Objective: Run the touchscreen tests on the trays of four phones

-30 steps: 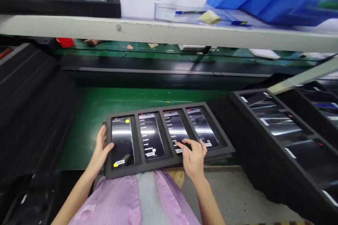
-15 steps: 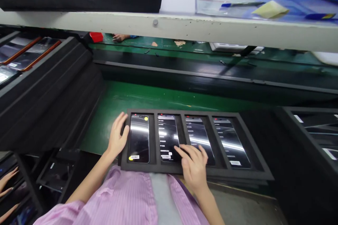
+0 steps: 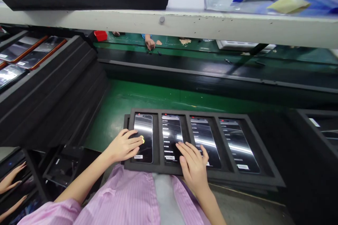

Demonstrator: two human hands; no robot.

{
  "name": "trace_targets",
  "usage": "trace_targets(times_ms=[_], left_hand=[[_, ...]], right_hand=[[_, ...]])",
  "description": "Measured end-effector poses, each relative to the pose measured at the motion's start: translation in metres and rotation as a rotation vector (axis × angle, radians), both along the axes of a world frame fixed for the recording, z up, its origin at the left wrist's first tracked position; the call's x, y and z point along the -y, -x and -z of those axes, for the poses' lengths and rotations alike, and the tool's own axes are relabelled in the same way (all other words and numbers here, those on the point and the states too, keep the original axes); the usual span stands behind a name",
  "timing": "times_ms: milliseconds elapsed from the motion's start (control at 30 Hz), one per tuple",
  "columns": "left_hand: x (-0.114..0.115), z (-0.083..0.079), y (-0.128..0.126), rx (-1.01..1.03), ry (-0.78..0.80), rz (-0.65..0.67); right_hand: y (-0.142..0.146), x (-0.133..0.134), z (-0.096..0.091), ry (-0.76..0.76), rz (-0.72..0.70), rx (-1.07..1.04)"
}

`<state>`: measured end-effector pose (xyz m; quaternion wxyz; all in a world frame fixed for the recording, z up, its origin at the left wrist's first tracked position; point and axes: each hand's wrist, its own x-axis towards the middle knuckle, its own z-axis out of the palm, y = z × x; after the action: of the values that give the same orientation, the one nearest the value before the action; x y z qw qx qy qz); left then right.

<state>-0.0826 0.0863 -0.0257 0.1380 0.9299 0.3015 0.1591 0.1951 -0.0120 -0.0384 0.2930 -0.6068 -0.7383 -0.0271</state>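
At the lower centre of the frame, your left hand [image 3: 126, 146] lies open over the leftmost phone [image 3: 145, 124] in the dark tray [image 3: 160, 166], and your right hand [image 3: 194, 165], also open, is at the second phone [image 3: 171, 132]. The leftmost phone is probably light and stiff, but slippery and fragile, so better to hold it by its long edges. Its glossy black screen shows a yellow mark [image 3: 143, 139].

Our bare left hand [image 3: 126, 146] and bare right hand [image 3: 194, 163] face palm-down.
Our left fingers [image 3: 134, 140] fan rightward; our right fingers [image 3: 187, 151] slant forward-left, loosely bent, thumb [image 3: 184, 167] apart.
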Motion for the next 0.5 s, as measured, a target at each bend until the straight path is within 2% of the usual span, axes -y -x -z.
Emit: trace_targets(times_ms=[100,233,400,500], left_hand=[[0.0,0.0,0.009,0.008,0.001,-0.05],[0.002,-0.011,0.022,0.012,0.05,-0.109],[0.004,-0.021,0.018,0.028,0.169,-0.004],[-0.008,-0.019,0.008,0.043,0.251,0.021]], right_hand=[[-0.001,0.0,0.0,0.017,-0.016,-0.012],[-0.009,-0.001,0.0,0.064,-0.026,-0.041],[-0.02,-0.003,-0.005,0.093,-0.053,-0.084],[-0.021,-0.006,-0.007,0.135,-0.104,-0.062]])
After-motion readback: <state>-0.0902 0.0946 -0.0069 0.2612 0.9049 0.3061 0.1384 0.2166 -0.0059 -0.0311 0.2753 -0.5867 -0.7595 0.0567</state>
